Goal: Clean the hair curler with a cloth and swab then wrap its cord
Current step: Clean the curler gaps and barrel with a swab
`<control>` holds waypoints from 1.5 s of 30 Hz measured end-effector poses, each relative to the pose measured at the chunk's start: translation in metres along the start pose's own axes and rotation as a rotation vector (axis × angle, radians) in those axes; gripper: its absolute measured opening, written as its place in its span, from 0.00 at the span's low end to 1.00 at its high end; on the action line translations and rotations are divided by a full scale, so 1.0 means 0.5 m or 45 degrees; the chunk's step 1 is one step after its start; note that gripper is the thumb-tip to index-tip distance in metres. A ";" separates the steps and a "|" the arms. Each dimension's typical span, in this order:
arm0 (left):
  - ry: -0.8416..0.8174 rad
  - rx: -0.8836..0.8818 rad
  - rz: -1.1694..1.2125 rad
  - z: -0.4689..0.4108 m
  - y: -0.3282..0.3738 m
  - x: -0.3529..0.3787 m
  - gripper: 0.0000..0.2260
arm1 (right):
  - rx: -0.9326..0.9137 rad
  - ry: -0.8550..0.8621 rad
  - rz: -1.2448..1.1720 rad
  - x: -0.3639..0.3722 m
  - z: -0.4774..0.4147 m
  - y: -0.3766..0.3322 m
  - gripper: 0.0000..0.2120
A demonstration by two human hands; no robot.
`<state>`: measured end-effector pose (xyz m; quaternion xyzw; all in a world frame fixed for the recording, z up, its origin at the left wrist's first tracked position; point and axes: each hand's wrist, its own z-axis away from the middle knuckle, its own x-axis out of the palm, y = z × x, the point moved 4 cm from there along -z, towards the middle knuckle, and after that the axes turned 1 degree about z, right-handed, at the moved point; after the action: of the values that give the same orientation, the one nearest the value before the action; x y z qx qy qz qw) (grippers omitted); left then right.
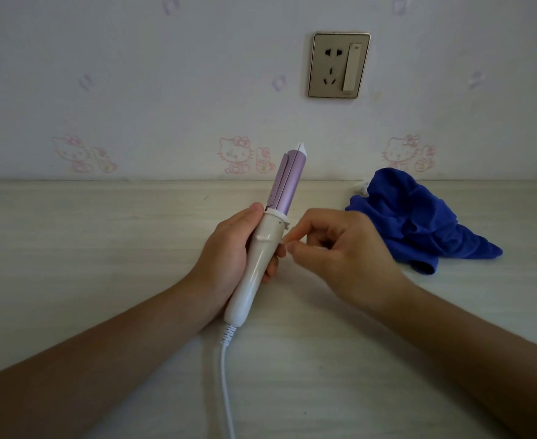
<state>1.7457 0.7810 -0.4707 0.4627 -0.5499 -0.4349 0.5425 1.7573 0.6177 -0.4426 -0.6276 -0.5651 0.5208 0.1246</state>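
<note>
Holding the hair curler (260, 258) up off the tabletop (102, 248) right now. The left hand (226, 248) is wrapped round the cream handle (254, 274), thumb up near the collar. The long axis runs from the near middle of the tabletop up and away towards the back edge, tilted a bit right, so the purple barrel (287, 182) points at the wall.

The right hand (340, 248) is just beside the handle on its right side. Its fingertips (289, 247) are pinched together on something small and pale that I take to be the swab (319, 249), though it's honestly too tiny to be sure. They sit right at the handle, about where the seam below the collar is. So my guess is we're on the swab step, doing the fiddly crevices.

The blue cloth (419, 217) lies crumpled towards the back right of the tabletop, near the right hand and well apart from the left one. The cord (226, 391) hangs from the handle's bottom end and trails off past the near edge, not wrapped yet. I can't see the plug.

For the next bit, the thing that matters is this: the working end of the curler is further from both hands than the handle is. The right hand is the free-ish one and has to travel up along that axis, while the left just keeps things steady.
</note>
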 end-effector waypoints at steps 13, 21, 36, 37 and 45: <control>0.157 0.001 0.013 0.005 0.004 -0.003 0.21 | 0.015 -0.281 -0.003 0.026 0.015 -0.019 0.06; 0.144 -0.077 0.113 0.006 -0.001 -0.003 0.22 | -0.006 -0.486 0.008 0.052 0.031 -0.030 0.04; 0.159 -0.064 0.050 0.012 0.003 -0.004 0.25 | -0.022 -0.222 -0.039 0.044 0.022 -0.015 0.10; 0.149 -0.059 0.051 0.013 0.001 -0.003 0.25 | -0.032 -0.204 -0.032 0.045 0.024 -0.015 0.06; -0.017 0.003 -0.010 0.007 0.002 0.006 0.22 | 0.004 0.185 0.001 -0.018 -0.005 0.006 0.06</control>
<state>1.7422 0.7781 -0.4693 0.4625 -0.5523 -0.4394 0.5366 1.7624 0.6102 -0.4390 -0.6637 -0.5535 0.4749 0.1661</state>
